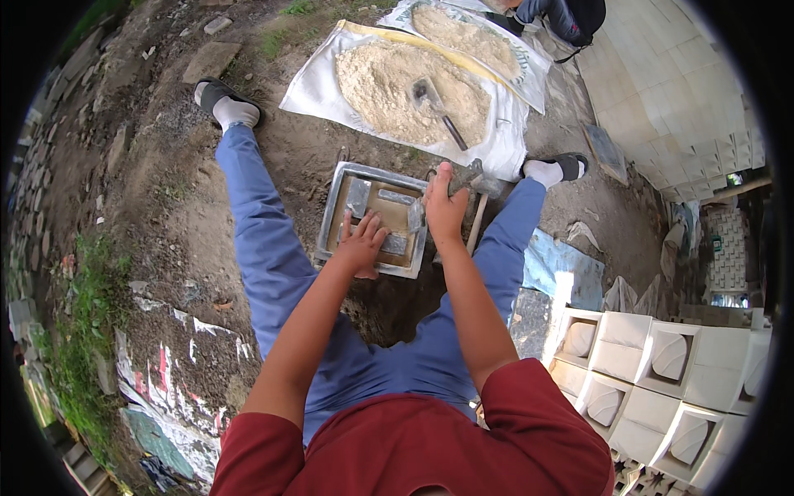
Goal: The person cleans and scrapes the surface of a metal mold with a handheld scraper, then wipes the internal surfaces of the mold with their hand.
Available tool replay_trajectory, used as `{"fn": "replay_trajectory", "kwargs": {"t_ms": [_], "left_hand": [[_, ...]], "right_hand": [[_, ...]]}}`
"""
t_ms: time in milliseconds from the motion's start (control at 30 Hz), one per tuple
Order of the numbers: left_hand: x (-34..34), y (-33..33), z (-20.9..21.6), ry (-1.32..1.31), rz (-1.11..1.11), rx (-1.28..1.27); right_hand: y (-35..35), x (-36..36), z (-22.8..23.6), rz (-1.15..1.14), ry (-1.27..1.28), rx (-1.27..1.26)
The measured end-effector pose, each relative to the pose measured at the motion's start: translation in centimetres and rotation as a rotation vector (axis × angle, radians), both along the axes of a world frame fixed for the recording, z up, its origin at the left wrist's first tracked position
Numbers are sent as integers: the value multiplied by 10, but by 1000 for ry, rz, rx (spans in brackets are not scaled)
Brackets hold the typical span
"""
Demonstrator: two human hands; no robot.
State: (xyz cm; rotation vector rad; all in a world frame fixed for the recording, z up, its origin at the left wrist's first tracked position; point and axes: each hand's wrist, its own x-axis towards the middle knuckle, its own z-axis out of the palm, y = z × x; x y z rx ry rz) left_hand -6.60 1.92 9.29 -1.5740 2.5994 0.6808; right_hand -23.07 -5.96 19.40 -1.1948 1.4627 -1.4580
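Observation:
Between my legs on the ground lies a square metal mould (328,217) with raised metal blocks inside it and sandy-coloured material between them. My left hand (361,245) rests over its lower left part, fingers spread, near the lower metal block (394,243). At the mould's upper right edge is my right hand (445,202), fingers extended and partly apart, beside the right-hand metal block (415,217). Neither hand appears to hold anything. A hammer (477,224) with a pale wooden handle lies just right of my right hand, its head partly hidden.
Ahead, a white sack (310,93) bears pale powder with a dark-handled scoop (452,131) in it. Another powder-covered sack (535,81) lies behind, near a person (562,18). Stacked pale ventilation blocks (633,341) stand at right; a wall of pale blocks (662,91) rises beyond.

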Motion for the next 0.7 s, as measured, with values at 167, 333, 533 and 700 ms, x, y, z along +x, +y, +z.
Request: {"fn": "replay_trajectory", "kwargs": {"t_ms": [167,333,533,700], "left_hand": [[6,7,-3,-6,9,10],[6,0,-9,-20,4,-39],[2,6,7,162,26,-58],[31,21,28,282,221,-136]], "right_hand": [[14,-2,9,103,-12,76],[34,-1,84,89,-261,6],[57,-41,69,567,-461,-34],[79,-35,70,904,-325,29]]}}
